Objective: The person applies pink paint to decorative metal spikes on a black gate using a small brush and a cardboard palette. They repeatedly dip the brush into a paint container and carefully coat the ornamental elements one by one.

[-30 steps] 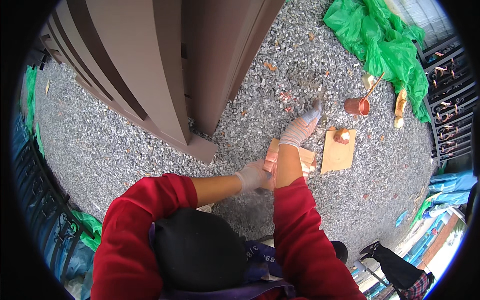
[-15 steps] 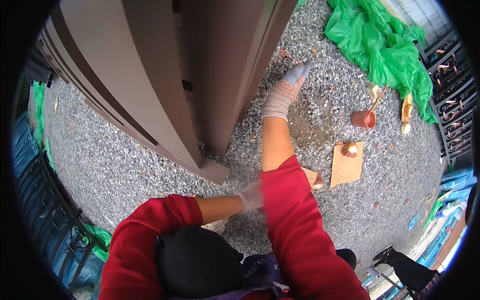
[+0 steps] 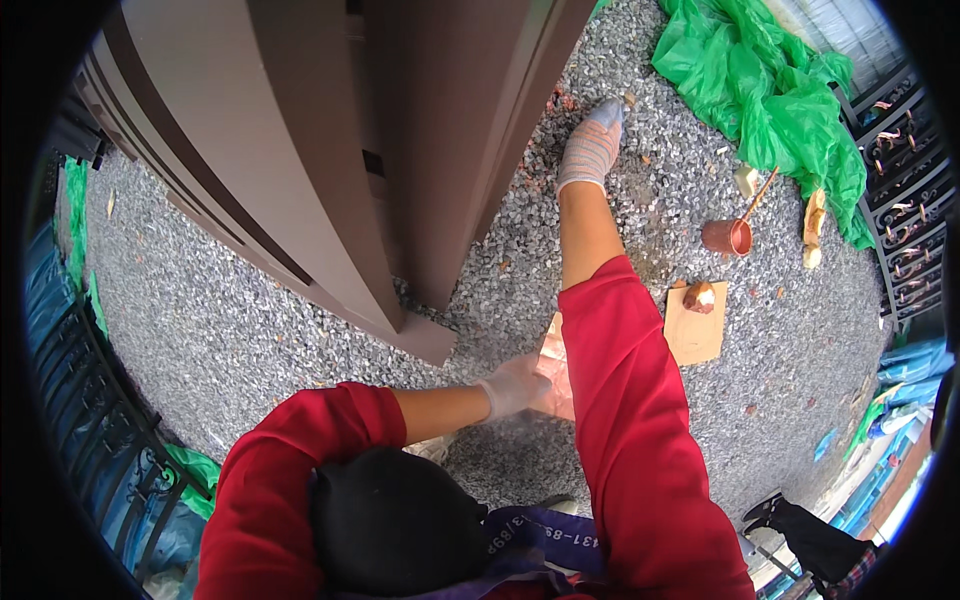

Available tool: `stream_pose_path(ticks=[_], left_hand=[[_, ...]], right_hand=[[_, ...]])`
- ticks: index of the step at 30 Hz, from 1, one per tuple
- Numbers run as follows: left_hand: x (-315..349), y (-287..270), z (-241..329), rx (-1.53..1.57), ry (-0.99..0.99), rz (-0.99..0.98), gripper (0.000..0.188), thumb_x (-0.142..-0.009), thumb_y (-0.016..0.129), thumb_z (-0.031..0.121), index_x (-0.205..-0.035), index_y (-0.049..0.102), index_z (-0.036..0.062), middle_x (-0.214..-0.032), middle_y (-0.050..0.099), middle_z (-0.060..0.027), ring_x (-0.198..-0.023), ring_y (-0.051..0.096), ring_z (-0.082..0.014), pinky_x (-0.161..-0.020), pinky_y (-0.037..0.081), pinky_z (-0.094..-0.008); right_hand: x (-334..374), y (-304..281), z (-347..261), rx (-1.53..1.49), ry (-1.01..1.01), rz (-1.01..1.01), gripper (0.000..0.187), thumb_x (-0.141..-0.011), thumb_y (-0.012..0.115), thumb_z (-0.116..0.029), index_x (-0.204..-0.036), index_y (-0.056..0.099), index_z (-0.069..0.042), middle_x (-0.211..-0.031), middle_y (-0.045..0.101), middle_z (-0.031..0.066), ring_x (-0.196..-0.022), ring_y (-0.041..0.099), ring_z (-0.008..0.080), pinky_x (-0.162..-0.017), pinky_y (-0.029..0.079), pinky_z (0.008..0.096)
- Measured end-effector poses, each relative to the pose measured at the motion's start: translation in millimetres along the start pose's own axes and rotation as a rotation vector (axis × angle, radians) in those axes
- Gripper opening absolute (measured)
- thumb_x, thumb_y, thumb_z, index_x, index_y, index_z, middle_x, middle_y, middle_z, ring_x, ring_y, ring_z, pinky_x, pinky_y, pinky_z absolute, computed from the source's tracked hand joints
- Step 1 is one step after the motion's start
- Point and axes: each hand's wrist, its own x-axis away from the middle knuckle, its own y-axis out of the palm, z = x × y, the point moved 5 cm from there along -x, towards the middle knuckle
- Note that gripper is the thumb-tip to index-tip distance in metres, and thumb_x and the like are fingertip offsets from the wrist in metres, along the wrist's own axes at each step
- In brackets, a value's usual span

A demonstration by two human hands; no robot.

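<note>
My left hand [image 3: 515,387], in a pale glove, grips the edge of a flat copper-stained sheet [image 3: 556,372]; my right sleeve covers part of it. My right hand [image 3: 593,148] wears a grey glove with orange stripes. It reaches far forward, fingers stretched out low over the gravel, beside the foot of a brown metal panel [image 3: 450,120]. Nothing shows in its fingers. To its right stands a copper-coloured pot [image 3: 722,237] with a long handle [image 3: 762,192] slanting up from it. Nearer, a rounded copper-brown lump [image 3: 699,297] rests on a piece of cardboard [image 3: 694,338].
Crumpled green plastic [image 3: 750,90] lies at the far right, next to a black ornamental metal fence [image 3: 905,190]. A pale block [image 3: 746,181] and a torn brown piece [image 3: 813,225] lie on the gravel. Another person's leg [image 3: 810,530] shows at lower right.
My left hand has come forward and right, bringing the copper-stained sheet into clear view. My right hand has shifted slightly right, its forearm swinging the same way.
</note>
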Motion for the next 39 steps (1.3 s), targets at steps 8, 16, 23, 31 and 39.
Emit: stream_pose_path(ticks=[8, 16, 23, 31, 39], left_hand=[[36, -19, 20, 0.031, -0.005, 0.065, 0.023, -0.087, 0.063, 0.016, -0.105, 0.057, 0.0025, -0.087, 0.065, -0.0067, -0.076, 0.062, -0.0142, -0.065, 0.054, -0.0336], [22, -18, 4, -0.149, 0.243, 0.048, 0.025, -0.086, 0.064, 0.016, -0.104, 0.056, -0.0004, -0.087, 0.064, -0.0087, -0.076, 0.061, -0.0157, -0.069, 0.052, -0.0327], [32, -18, 25, -0.324, 0.145, 0.079, 0.031, -0.085, 0.064, 0.021, -0.106, 0.057, -0.0006, -0.089, 0.064, -0.0121, -0.079, 0.062, -0.0185, -0.075, 0.050, -0.0344], [36, -18, 40, -0.065, 0.090, 0.026, 0.031, -0.085, 0.062, 0.019, -0.111, 0.058, 0.0018, -0.095, 0.065, -0.0106, -0.084, 0.063, -0.0195, -0.078, 0.050, -0.0337], [44, -19, 26, -0.162, 0.086, 0.016, 0.030, -0.082, 0.063, 0.021, -0.102, 0.059, -0.0006, -0.090, 0.066, -0.0176, -0.084, 0.065, -0.0284, -0.076, 0.050, -0.0373]], right_hand=[[-50, -100, 30, 0.240, -0.054, -0.001, 0.056, -0.099, 0.035, -0.043, -0.135, 0.051, -0.003, -0.137, 0.052, 0.0185, -0.122, 0.052, 0.0330, -0.104, 0.037, 0.0379], [-46, -49, 22, 0.504, 0.037, 0.037, 0.045, -0.096, 0.043, -0.034, -0.135, 0.051, -0.011, -0.139, 0.048, 0.0173, -0.120, 0.051, 0.0377, -0.100, 0.043, 0.0447], [1, 7, -12, -0.178, -0.239, -0.236, 0.038, -0.101, 0.044, -0.025, -0.131, 0.053, -0.004, -0.131, 0.054, 0.0210, -0.121, 0.051, 0.0344, -0.105, 0.038, 0.0377], [-69, -3, 43, 0.232, -0.217, -0.430, 0.041, -0.100, 0.042, -0.031, -0.131, 0.054, -0.007, -0.131, 0.055, 0.0186, -0.119, 0.053, 0.0317, -0.102, 0.040, 0.0368], [117, -110, -10, 0.278, -0.056, -1.796, 0.033, -0.094, 0.049, -0.020, -0.121, 0.063, -0.008, -0.110, 0.068, 0.0122, -0.106, 0.063, 0.0258, -0.096, 0.046, 0.0337]])
